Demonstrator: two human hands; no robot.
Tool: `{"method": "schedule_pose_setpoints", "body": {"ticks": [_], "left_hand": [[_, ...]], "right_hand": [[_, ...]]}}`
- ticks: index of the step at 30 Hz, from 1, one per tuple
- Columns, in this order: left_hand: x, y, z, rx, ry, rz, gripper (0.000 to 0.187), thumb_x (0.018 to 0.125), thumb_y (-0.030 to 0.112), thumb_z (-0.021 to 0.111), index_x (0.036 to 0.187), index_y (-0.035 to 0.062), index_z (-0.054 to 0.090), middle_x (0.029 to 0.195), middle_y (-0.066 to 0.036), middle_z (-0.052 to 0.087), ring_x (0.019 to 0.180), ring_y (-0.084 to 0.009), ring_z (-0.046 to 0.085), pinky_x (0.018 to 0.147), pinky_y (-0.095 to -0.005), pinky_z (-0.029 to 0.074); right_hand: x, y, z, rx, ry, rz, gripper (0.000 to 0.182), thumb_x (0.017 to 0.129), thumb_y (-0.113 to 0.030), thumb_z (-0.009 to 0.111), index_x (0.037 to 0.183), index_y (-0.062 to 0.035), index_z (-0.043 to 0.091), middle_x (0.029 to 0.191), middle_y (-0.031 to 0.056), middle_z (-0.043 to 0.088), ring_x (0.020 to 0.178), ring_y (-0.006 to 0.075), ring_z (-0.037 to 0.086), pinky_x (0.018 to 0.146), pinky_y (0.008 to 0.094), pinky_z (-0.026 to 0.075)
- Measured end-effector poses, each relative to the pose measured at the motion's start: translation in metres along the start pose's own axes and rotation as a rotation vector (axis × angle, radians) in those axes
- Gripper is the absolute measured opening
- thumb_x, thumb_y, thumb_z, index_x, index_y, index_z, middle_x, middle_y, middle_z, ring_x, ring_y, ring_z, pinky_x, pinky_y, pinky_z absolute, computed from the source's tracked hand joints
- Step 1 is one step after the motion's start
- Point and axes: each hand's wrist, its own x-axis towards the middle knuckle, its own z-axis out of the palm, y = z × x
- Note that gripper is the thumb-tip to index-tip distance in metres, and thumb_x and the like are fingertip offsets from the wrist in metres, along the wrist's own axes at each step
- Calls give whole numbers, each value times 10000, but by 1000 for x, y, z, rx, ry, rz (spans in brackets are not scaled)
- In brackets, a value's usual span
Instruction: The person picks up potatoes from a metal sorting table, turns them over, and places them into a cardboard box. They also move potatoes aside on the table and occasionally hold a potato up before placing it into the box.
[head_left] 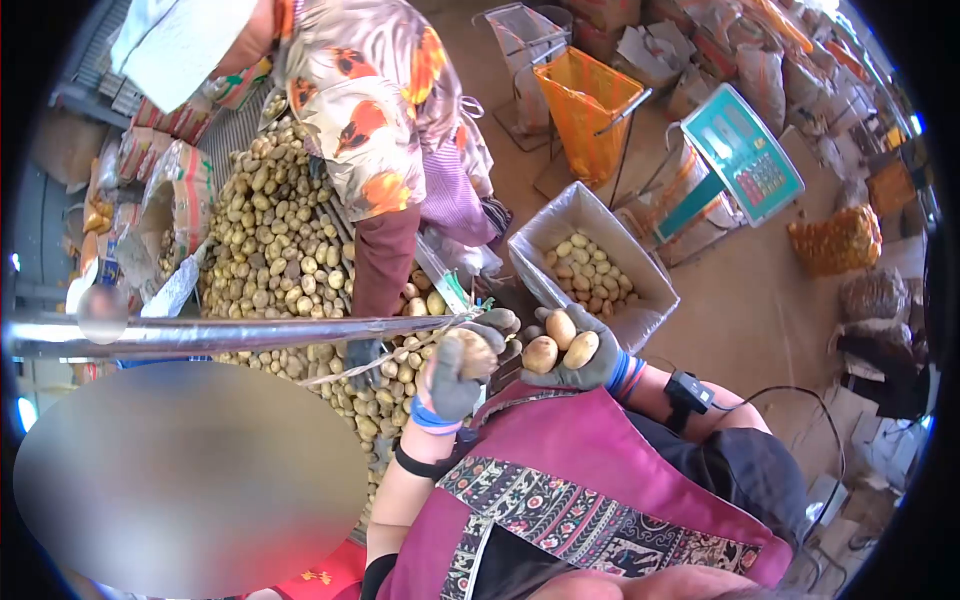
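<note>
My left hand [460,375], in a grey glove with a blue band at the wrist, has its fingers wrapped round a potato [474,352]. Beside it, my right hand [585,362], also gloved, is cupped palm up and holds several potatoes [561,328]. The two hands are close together in front of my magenta apron. Just beyond my right hand stands a lined box [635,318] with several potatoes at its bottom. A large heap of potatoes [275,235] lies to the left of my hands.
A metal bar [240,333] crosses above the heap. Across from me a co-worker in a flowered top [365,110] bends over the heap, a gloved hand among the potatoes. An orange bag on a frame [590,115], a green scale display [742,155] and full sacks [762,85] stand beyond.
</note>
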Motion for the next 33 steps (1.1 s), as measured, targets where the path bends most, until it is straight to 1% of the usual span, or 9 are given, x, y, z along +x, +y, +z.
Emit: {"method": "schedule_pose_setpoints", "body": {"ticks": [2, 6, 8, 14, 19, 26, 28, 32, 33], "left_hand": [[12, -7, -8, -92, -13, -16, 598, 948, 554, 458, 1031, -18, 613, 1233, -153, 566, 1110, -239, 572, 975, -391, 461], [18, -37, -19, 144, 164, -113, 592, 948, 562, 453, 1037, -1, 613, 1228, -158, 572, 1105, -260, 574, 986, -423, 457], [22, -43, -7, -382, 288, -389, 574, 951, 561, 450, 1043, 18, 609, 1196, -153, 590, 1088, -280, 577, 987, -453, 456], [30, -53, -13, -401, 274, -339, 489, 951, 537, 480, 1044, 73, 606, 1078, -96, 624, 1051, -276, 588, 957, -491, 476], [28, -43, -15, -495, 294, -388, 412, 940, 516, 525, 1112, 145, 583, 950, -54, 620, 921, -230, 622, 817, -433, 551], [23, -14, 30, -187, 107, -198, 586, 922, 442, 604, 1370, 142, 374, 856, -47, 548, 767, -200, 595, 649, -349, 530], [21, 0, 56, 160, 76, 68, 644, 916, 434, 613, 1389, 104, 326, 864, -68, 540, 762, -213, 596, 642, -358, 529], [40, -26, 21, 663, -133, 676, 673, 886, 251, 678, 1405, 62, 294, 1117, -152, 575, 987, -280, 611, 845, -412, 526], [48, -20, 38, 600, -21, 434, 682, 844, 151, 704, 1401, 31, 329, 1229, -162, 555, 1143, -260, 562, 995, -383, 450]], "right_hand": [[3, 9, -10, 1429, -38, 214, 478, 956, -355, 535, 1311, -45, 455, 1238, 108, 519, 1145, 274, 519, 1090, 563, 324], [-10, 31, -17, 1177, 209, 115, 556, 955, -375, 500, 1391, -47, 395, 1295, 151, 502, 1235, 285, 467, 1115, 577, 267], [-10, -3, -5, 1198, 182, 85, 495, 942, -276, 542, 1395, -125, 412, 1433, 140, 426, 1314, 309, 421, 1119, 531, 296], [-11, -19, 0, 1215, 7, 23, 560, 951, -242, 526, 1457, -111, 325, 1479, 104, 365, 1402, 314, 293, 1134, 592, 238], [-19, -16, -12, 1356, 193, 129, 533, 943, -253, 568, 1429, -138, 383, 1364, 113, 505, 1292, 311, 456, 1066, 544, 397], [-27, 18, -48, 1512, 296, 158, 401, 925, -244, 618, 1275, -85, 503, 1274, 148, 544, 1074, 286, 586, 843, 349, 573], [-35, 24, -50, 1538, 312, 234, 367, 939, -248, 598, 1246, -67, 513, 1209, 147, 560, 976, 256, 604, 700, 292, 584], [-49, 45, -46, 1530, 270, 410, 369, 960, -272, 561, 1253, -54, 502, 1140, 158, 565, 898, 220, 606, 597, 251, 557], [-50, 48, -42, 1389, 254, 432, 389, 960, -303, 558, 1251, -51, 502, 1102, 158, 569, 859, 210, 608, 565, 236, 540]]}}
